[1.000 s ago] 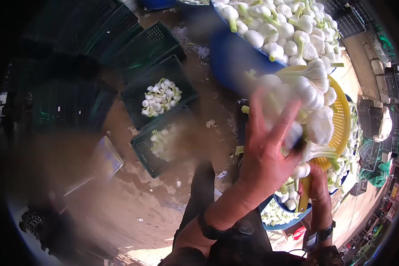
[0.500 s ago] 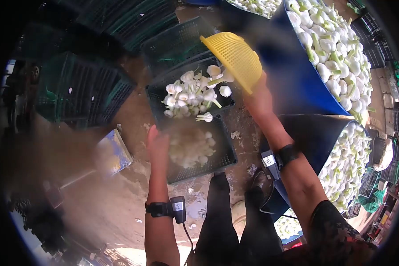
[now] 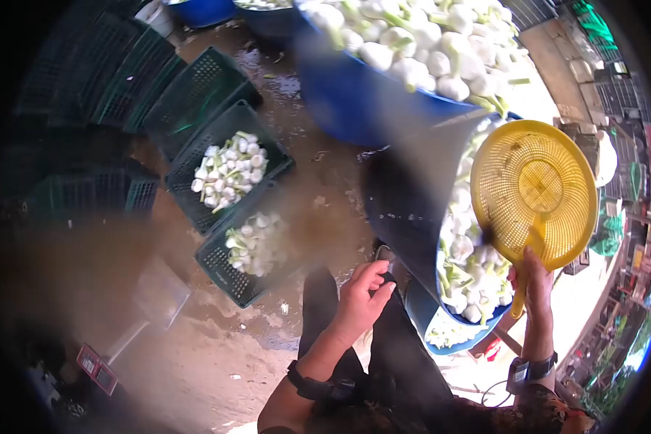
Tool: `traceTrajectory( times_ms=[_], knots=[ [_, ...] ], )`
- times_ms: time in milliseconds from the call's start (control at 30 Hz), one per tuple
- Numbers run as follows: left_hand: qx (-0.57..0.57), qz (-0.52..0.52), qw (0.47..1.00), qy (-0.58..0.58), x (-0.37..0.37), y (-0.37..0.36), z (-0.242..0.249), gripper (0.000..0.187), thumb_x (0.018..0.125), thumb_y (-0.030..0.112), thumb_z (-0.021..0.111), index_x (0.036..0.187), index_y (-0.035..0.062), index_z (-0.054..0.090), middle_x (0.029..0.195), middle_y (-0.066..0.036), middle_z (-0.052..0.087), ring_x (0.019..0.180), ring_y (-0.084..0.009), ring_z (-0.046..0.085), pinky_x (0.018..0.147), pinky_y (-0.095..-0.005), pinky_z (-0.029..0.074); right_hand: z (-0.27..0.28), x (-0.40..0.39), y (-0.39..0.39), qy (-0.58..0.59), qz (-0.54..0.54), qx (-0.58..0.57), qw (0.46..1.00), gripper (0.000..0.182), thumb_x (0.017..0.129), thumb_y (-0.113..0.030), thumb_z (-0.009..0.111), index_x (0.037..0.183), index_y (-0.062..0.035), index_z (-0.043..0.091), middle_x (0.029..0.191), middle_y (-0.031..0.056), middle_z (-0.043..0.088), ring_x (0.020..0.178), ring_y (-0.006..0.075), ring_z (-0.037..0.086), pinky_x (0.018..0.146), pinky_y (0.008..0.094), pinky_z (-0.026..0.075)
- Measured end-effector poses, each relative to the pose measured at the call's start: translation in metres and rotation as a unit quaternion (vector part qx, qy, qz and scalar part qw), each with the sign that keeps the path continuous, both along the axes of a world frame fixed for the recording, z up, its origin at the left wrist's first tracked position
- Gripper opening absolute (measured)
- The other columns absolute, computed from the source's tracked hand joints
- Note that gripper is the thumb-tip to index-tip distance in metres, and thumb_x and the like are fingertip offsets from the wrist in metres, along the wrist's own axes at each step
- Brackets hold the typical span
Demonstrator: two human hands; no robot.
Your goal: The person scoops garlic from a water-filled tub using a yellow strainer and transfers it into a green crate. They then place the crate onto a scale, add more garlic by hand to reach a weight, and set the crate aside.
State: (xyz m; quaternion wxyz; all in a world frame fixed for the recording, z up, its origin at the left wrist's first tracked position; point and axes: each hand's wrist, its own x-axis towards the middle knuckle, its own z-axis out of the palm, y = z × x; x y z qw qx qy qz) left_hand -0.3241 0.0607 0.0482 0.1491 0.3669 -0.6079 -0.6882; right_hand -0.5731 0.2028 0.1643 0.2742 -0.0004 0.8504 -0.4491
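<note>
A yellow plastic colander [image 3: 495, 192] is gripped by its handle in my right hand [image 3: 537, 282]. Its bowl is empty and hangs over the garlic bulbs [image 3: 464, 278] in the near blue barrel [image 3: 405, 206]. My left hand [image 3: 363, 300] is in front of my legs, fingers loosely bent, thumb apart, nothing in it. To the left, trimmed garlic bulbs [image 3: 231, 170] lie heaped in a dark green crate [image 3: 184, 181]. A nearer green crate [image 3: 231, 286] holds another heap, partly hidden by a blurry smudge.
A second large blue barrel [image 3: 333, 94] brims with stalked garlic at the top. Stacked green crates [image 3: 116, 79] stand at far left. A scale with a red-framed display [image 3: 98, 369] sits lower left. Below the near barrel is a light-blue tub [image 3: 434, 343] with pale pieces.
The colander was tipped over the farther crate with garlic falling from it; it has swung right to the near barrel. My left hand has left the crates, and the view has turned right.
</note>
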Motion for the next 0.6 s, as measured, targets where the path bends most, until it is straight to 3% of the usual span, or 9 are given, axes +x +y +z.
traceTrajectory(
  times_ms=[100, 167, 233, 300, 367, 433, 500, 533, 600],
  knots=[
    [-0.053, -0.050, 0.993, 0.088, -0.079, 0.016, 0.038, 0.035, 0.077, -0.006, 0.063, 0.111, -0.0031, 0.055, 0.105, -0.012, 0.058, 0.090, -0.0173, 0.061, 0.077, -0.0271, 0.052, 0.021, -0.043, 0.087, -0.036, -0.006, 0.262, 0.964, 0.035, 0.086, -0.019, 0.054, 0.108, 0.0067, 0.045, 0.076, 0.0172, 0.062, 0.047, 0.0169, 0.056, 0.041, 0.0277, 0.044],
    [-0.106, -0.093, 0.984, 0.108, -0.126, 0.032, 0.040, 0.039, 0.077, -0.007, 0.063, 0.115, -0.0031, 0.054, 0.107, -0.013, 0.057, 0.092, -0.0192, 0.061, 0.080, -0.0279, 0.052, -0.002, -0.044, 0.133, 0.103, 0.028, 0.268, 0.958, 0.038, 0.084, -0.018, 0.055, 0.106, 0.0095, 0.042, 0.076, 0.0213, 0.062, 0.051, 0.0239, 0.060, 0.046, 0.0340, 0.049],
    [-0.163, -0.156, 0.974, 0.020, -0.174, 0.042, 0.032, 0.050, 0.075, -0.003, 0.066, 0.121, -0.0022, 0.049, 0.116, -0.016, 0.053, 0.106, -0.0259, 0.055, 0.087, -0.0352, 0.049, -0.049, -0.060, 0.177, 0.139, 0.122, 0.358, 0.915, 0.038, 0.081, -0.016, 0.056, 0.103, 0.0114, 0.039, 0.077, 0.0254, 0.061, 0.055, 0.0300, 0.063, 0.051, 0.0398, 0.051],
    [-0.284, -0.126, 0.941, -0.133, -0.212, 0.049, 0.014, 0.068, 0.072, 0.010, 0.073, 0.131, 0.0002, 0.039, 0.128, -0.018, 0.045, 0.119, -0.0327, 0.043, 0.097, -0.0416, 0.039, -0.084, -0.069, 0.171, 0.215, 0.144, 0.312, 0.914, 0.035, 0.079, -0.012, 0.054, 0.100, 0.0120, 0.039, 0.075, 0.0272, 0.061, 0.055, 0.0327, 0.063, 0.049, 0.0406, 0.051],
    [-0.300, -0.075, 0.936, -0.171, -0.238, 0.053, -0.027, 0.078, 0.070, 0.018, 0.075, 0.134, 0.0035, 0.034, 0.131, -0.018, 0.042, 0.123, -0.0342, 0.038, 0.100, -0.0435, 0.034, -0.080, -0.090, 0.125, -0.004, 0.010, 0.245, 0.969, 0.038, 0.080, -0.012, 0.053, 0.110, 0.0091, 0.044, 0.074, 0.0193, 0.060, 0.048, 0.0258, 0.060, 0.040, 0.0359, 0.048],
    [-0.307, -0.018, 0.930, -0.203, -0.255, 0.057, -0.047, 0.088, 0.067, 0.025, 0.077, 0.138, 0.0068, 0.029, 0.135, -0.018, 0.039, 0.126, -0.0356, 0.033, 0.102, -0.0454, 0.030, -0.084, -0.114, 0.093, -0.130, 0.058, 0.219, 0.965, 0.037, 0.079, -0.010, 0.052, 0.103, 0.0155, 0.041, 0.072, 0.0232, 0.060, 0.052, 0.0305, 0.063, 0.041, 0.0361, 0.049],
    [-0.251, -0.076, 0.927, -0.267, -0.269, 0.058, -0.049, 0.099, 0.063, 0.035, 0.080, 0.141, 0.0129, 0.023, 0.135, -0.018, 0.039, 0.124, -0.0368, 0.035, 0.103, -0.0477, 0.026, -0.107, -0.122, 0.083, -0.166, 0.017, 0.198, 0.966, 0.034, 0.078, -0.009, 0.052, 0.100, 0.0163, 0.045, 0.070, 0.0205, 0.060, 0.048, 0.0280, 0.061, 0.040, 0.0361, 0.048],
    [-0.244, -0.048, 0.949, -0.194, -0.272, 0.059, -0.072, 0.103, 0.061, 0.037, 0.081, 0.142, 0.0159, 0.021, 0.136, -0.018, 0.039, 0.125, -0.0360, 0.036, 0.102, -0.0509, 0.026, -0.128, -0.117, 0.087, -0.128, 0.013, 0.166, 0.978, 0.033, 0.078, -0.010, 0.052, 0.099, 0.0156, 0.046, 0.068, 0.0194, 0.060, 0.047, 0.0271, 0.060, 0.040, 0.0363, 0.048],
    [-0.193, -0.030, 0.950, -0.246, -0.293, 0.064, -0.073, 0.100, 0.062, 0.034, 0.080, 0.141, 0.0146, 0.022, 0.136, -0.019, 0.040, 0.124, -0.0346, 0.038, 0.101, -0.0507, 0.027, -0.163, -0.126, 0.101, -0.080, 0.007, 0.127, 0.989, 0.033, 0.078, -0.010, 0.052, 0.098, 0.0149, 0.047, 0.067, 0.0183, 0.060, 0.045, 0.0262, 0.060, 0.039, 0.0366, 0.047]
  ],
)
